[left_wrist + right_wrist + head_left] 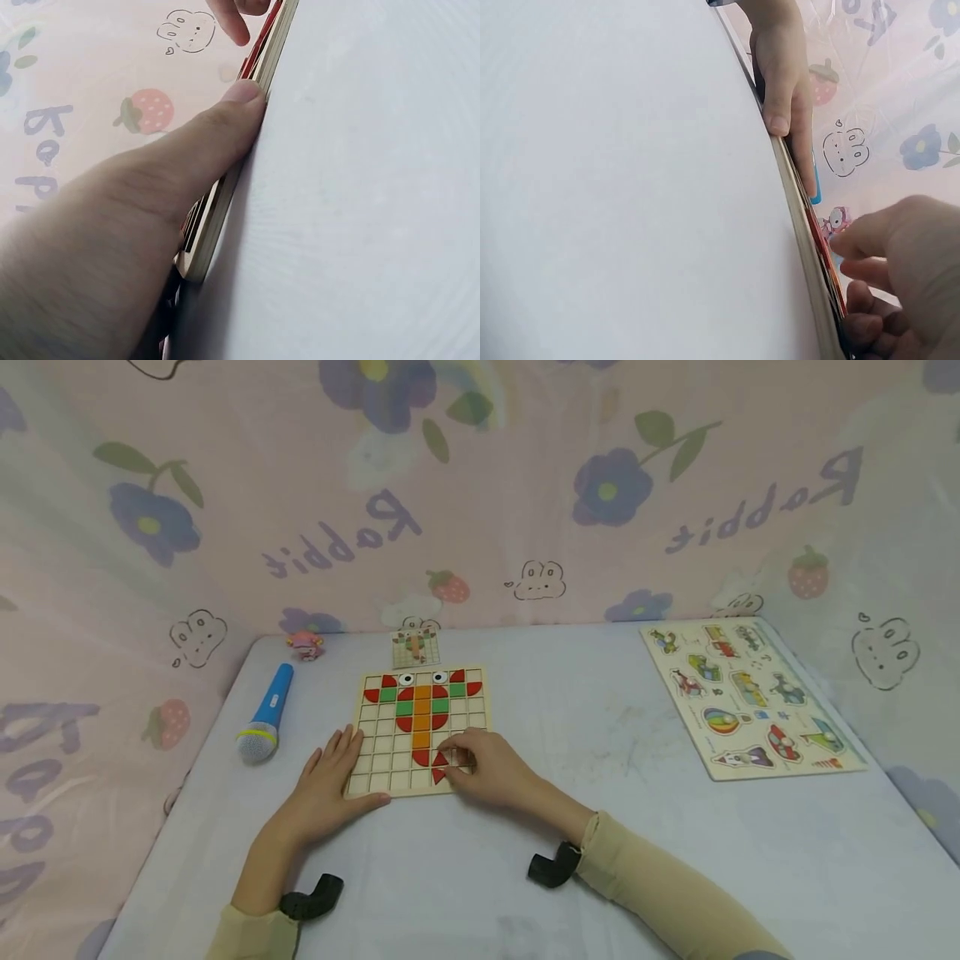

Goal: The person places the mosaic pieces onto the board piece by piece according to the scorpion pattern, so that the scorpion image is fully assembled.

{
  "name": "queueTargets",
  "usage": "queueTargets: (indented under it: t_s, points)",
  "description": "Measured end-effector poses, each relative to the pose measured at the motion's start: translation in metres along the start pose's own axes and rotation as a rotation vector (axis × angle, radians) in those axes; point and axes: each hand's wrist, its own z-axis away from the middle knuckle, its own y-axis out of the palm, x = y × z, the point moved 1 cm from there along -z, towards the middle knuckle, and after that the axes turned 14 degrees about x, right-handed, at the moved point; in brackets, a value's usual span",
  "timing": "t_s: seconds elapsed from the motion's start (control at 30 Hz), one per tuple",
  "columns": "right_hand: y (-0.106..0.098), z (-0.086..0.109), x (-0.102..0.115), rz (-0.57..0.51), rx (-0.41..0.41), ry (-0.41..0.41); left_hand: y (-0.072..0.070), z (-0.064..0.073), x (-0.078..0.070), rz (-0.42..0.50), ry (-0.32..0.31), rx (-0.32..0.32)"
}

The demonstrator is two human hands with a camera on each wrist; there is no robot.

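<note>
A square wooden grid board (381, 760) lies on the table, bearing red, green and orange tiles and two eye pieces in a figure. My left hand (318, 789) rests spread at its left and front edge; the left wrist view shows that thumb (241, 94) on the board's edge. My right hand (491, 770) is over the front right part of the board. Thumb and index finger curl toward each other, their tips at a red triangular tile (440, 759). Another red triangular tile (438, 775) lies just below it. In the right wrist view the other fingers (862, 326) are curled.
A pattern card (415, 648) lies behind the board. To the left are a blue toy microphone (275, 702) and a small pink figure (306, 645). At the right lies a picture puzzle board (738, 706). Printed cloth surrounds the white table (592, 693).
</note>
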Motion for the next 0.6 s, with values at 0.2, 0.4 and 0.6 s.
queueTargets:
  t_s: [0.2, 0.4, 0.6]
  points:
    - [0.0005, -0.0005, -0.0021, 0.079, 0.043, 0.006, -0.0014, -0.0004, 0.0014, 0.009, 0.008, 0.0]
    - [0.0007, -0.0017, -0.0016, 0.078, 0.019, -0.006, -0.0037, -0.0027, 0.0033, -0.002, 0.021, -0.007]
    - [-0.0026, -0.0027, -0.0002, 0.047, 0.02, 0.029, -0.0062, -0.0058, 0.0023, -0.01, 0.023, -0.007]
